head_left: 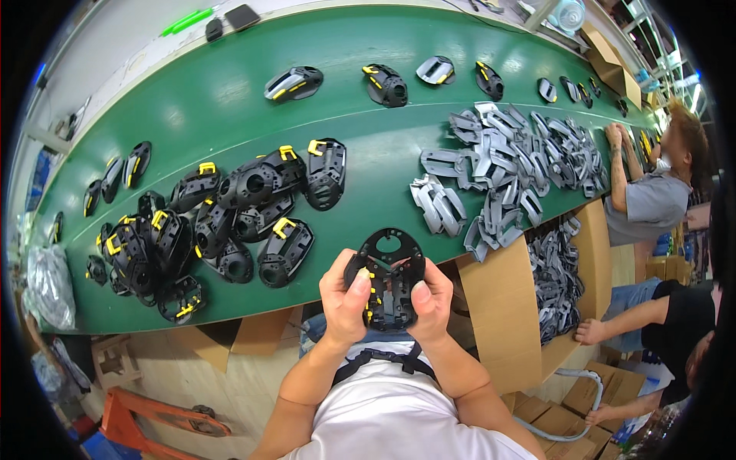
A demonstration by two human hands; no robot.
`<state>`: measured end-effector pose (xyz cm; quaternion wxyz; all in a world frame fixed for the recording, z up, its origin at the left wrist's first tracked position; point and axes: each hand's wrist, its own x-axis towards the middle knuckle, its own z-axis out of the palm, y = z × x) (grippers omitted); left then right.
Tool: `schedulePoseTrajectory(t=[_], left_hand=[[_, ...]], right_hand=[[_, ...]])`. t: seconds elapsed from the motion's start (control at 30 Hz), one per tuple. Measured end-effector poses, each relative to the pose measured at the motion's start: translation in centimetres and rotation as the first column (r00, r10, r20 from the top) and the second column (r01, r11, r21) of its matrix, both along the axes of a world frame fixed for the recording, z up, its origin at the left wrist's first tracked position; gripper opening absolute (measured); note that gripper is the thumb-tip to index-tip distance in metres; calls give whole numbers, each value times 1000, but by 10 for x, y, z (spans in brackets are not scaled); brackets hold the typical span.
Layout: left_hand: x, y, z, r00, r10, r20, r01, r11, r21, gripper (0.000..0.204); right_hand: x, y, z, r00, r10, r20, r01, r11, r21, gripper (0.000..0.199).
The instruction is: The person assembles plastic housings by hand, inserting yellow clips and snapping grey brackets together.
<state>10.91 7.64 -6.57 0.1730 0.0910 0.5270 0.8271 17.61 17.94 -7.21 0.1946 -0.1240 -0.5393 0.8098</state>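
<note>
Both my hands hold one black plastic housing (392,295) in front of my body, at the near edge of the green table. It has a round hole at its far end and yellow pieces along its left side. My left hand (346,300) grips the left edge, thumb on top by the yellow pieces. On the opposite edge my right hand (431,300) is closed, thumb pressed on the upper face. Ahead and left lies a heap of similar black housings with yellow clips (253,184). To the right is a pile of grey plastic parts (506,157).
The green table (376,176) carries a far row of assembled pieces (385,84). An open cardboard box of grey parts (498,330) stands at my right. Another person (648,192) works at the right; a second person's arm (629,318) reaches the box. An orange pallet jack (153,414) sits lower left.
</note>
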Motion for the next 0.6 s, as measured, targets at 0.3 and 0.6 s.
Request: schedulePoseTrajectory(t=[0.3, 0.6], left_hand=[[-8, -4, -1, 997, -40, 62, 39, 999, 20, 29], [-10, -12, -5, 1000, 0, -21, 0, 1000, -14, 32]], right_hand=[[-7, -4, -9, 998, -53, -26, 55, 992, 113, 51], [-14, -5, -1, 999, 20, -27, -16, 991, 135, 53]])
